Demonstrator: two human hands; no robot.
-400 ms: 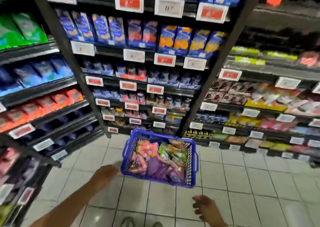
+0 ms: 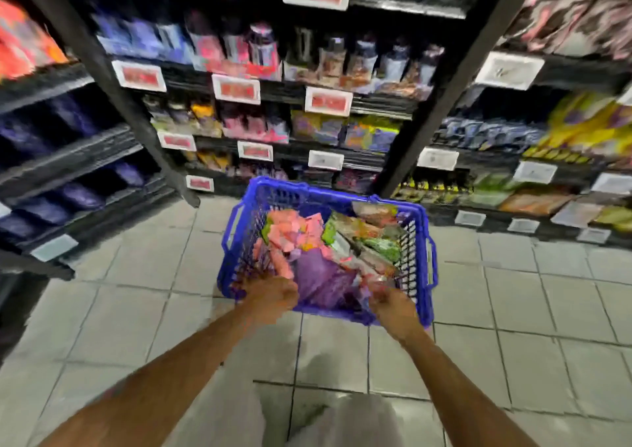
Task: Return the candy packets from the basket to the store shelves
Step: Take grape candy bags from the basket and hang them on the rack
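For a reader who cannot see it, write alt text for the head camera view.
Both hands, left hand and right hand, reach into a blue basket of candy packets on the tiled floor, before blurred store shelves.

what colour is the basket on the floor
Blue: the basket is a bright blue plastic mesh, seen clearly in the head view.

Shelf packets (image 2: 328, 60) blurred, fingers (image 2: 374, 291) indistinct
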